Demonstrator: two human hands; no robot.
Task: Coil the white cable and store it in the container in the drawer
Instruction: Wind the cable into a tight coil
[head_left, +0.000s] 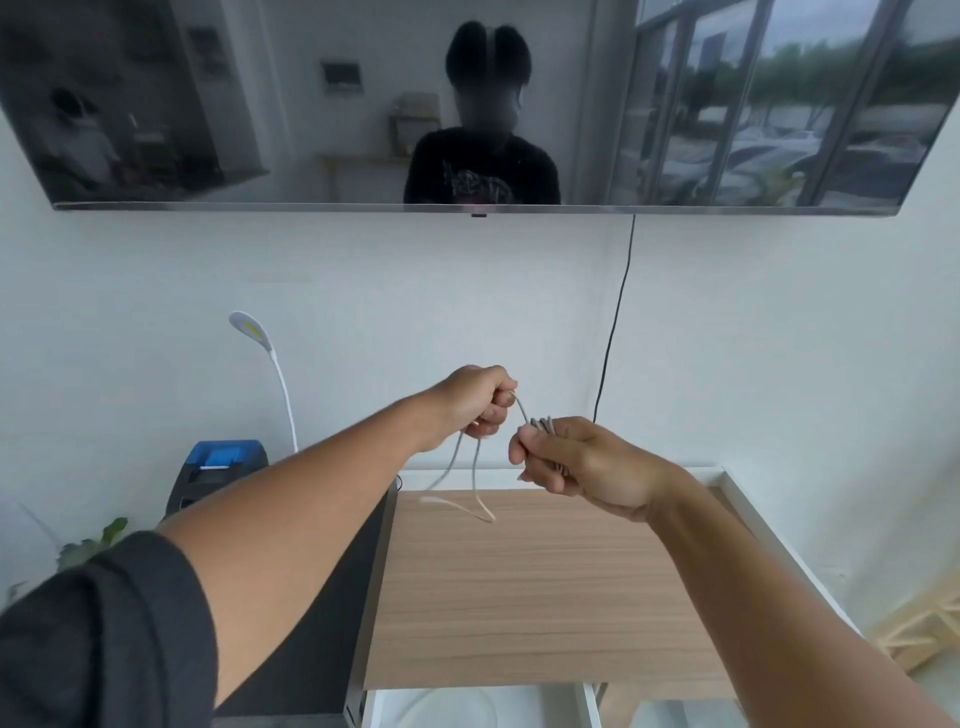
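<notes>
Both hands are raised above the wooden cabinet top (545, 587) and hold the white cable (474, 478). My right hand (576, 462) is closed around several bunched loops of it. My left hand (480, 400) pinches the strand that leads over to that bundle. The loose end hangs from the left hand in a loop, and its tip rests on the wood. At the bottom edge the open drawer (589, 704) shows a white round container (447, 709), only partly in view.
A wall-mounted TV (467, 104) hangs above, with a black cord (615, 322) running down the wall. To the left stand a white gooseneck lamp (270, 364), a black and blue printer (218, 467) and a green plant (88, 545). A wooden rack (919, 629) lies at the right.
</notes>
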